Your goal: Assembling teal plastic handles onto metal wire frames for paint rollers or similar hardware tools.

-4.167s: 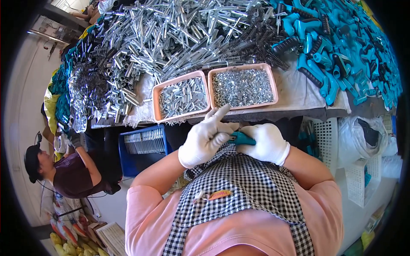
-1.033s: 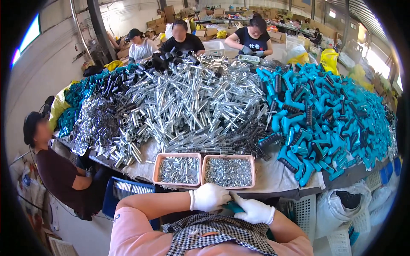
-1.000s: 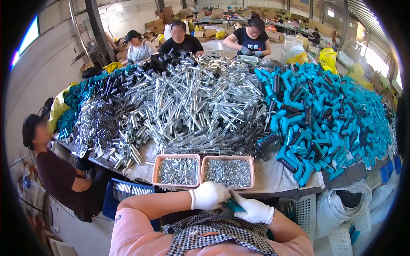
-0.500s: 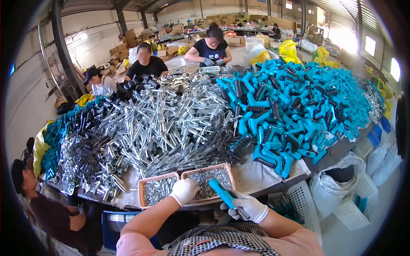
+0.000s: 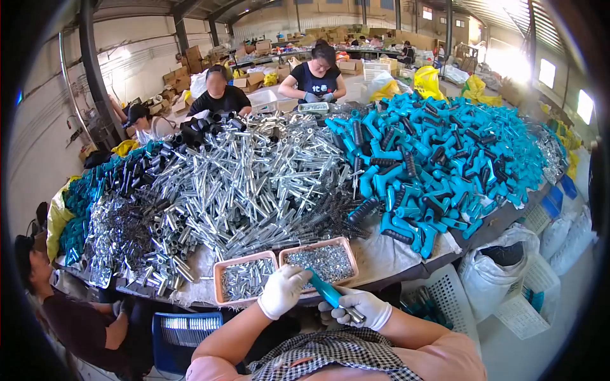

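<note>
My right hand [image 5: 368, 308], in a white glove, is closed round a teal plastic tool handle [image 5: 325, 289]. A bare metal tube end [image 5: 354, 314] sticks out of the handle's lower end, on the right. My left hand [image 5: 283, 291], gloved too, has its fingers bent together at the handle's upper left end; whatever is pinched there is too small to make out. Just beyond my hands stand two pink trays: the left tray [image 5: 219, 286] holds short metal pins [image 5: 246, 278], and the right tray [image 5: 353, 257] holds tiny metal parts [image 5: 324, 261].
Metal rods [image 5: 248, 184] are heaped mid-table, dark springs [image 5: 333, 216] beside them, teal handles [image 5: 438, 159] to the right. Co-workers sit across the table and at left. A white crate [image 5: 452, 298] and a white sack [image 5: 499, 273] stand at right, a blue chair [image 5: 184, 336] at lower left.
My left hand has come from the trays to the upper end of the handle. The handle in my right hand sits slightly lower. The whole view has shifted a little.
</note>
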Motion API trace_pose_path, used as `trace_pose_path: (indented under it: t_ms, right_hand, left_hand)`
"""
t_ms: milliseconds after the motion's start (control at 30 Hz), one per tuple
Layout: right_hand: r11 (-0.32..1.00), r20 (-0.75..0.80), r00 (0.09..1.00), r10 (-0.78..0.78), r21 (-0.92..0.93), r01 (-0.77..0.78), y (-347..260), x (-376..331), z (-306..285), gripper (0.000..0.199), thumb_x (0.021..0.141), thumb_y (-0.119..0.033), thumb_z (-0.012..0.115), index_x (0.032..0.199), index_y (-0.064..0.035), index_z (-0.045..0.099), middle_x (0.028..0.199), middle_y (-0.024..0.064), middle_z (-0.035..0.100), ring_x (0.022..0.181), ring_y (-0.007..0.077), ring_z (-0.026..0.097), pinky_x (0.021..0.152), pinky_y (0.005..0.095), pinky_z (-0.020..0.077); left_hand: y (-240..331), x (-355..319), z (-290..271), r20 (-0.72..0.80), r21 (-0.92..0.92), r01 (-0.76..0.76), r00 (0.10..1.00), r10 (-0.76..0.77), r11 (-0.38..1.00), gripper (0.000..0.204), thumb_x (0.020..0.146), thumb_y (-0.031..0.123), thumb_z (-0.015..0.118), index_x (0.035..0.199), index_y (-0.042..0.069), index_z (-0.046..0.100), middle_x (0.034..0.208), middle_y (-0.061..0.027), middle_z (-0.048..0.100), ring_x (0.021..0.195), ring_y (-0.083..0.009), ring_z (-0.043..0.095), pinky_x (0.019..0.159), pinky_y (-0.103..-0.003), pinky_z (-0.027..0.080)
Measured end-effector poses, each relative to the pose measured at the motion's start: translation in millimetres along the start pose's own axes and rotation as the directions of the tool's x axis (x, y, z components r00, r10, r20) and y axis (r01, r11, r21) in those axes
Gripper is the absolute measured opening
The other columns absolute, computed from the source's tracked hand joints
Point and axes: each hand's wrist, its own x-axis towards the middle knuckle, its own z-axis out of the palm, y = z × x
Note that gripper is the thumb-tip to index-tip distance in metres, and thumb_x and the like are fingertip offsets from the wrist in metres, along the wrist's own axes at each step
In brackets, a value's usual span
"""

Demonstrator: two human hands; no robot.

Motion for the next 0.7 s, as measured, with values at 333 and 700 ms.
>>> trace_pose_path:
  t_ms: [333,700]
  right_hand:
    - [0.994,0.126,0.989,0.072,-0.088,-0.061,4.4,-3.2,11.3,0.066,0.091,-0.011,0.059,0.151,-0.0067,0.029,0.118,0.0191,0.06,0.074,0.0119,0.057,0.061,0.0232,0.049]
    - [0.588,0.096,0.992,0.077,-0.808,0.032,-19.3,-13.9,1.8,0.079,0.078,-0.01,0.068,0.147,0.0011,0.032,0.117,0.0128,0.061,0.085,0.0142,0.062,0.068,0.0257,0.052]
  left_hand:
    - [4.4,-8.4,-8.1,0.224,-0.438,0.119,0.974,-0.02,0.891,0.012,0.075,0.009,0.08,0.086,0.008,0.074,0.11,-0.006,0.068,0.112,-0.0297,0.058,0.097,-0.042,0.046]
    - [26.3,12.2,-12.4,0.678,-0.174,0.283,0.729,-0.093,0.943,0.049,0.074,0.027,0.073,0.115,0.002,0.063,0.099,-0.0208,0.068,0.091,-0.0356,0.068,0.082,-0.041,0.054]
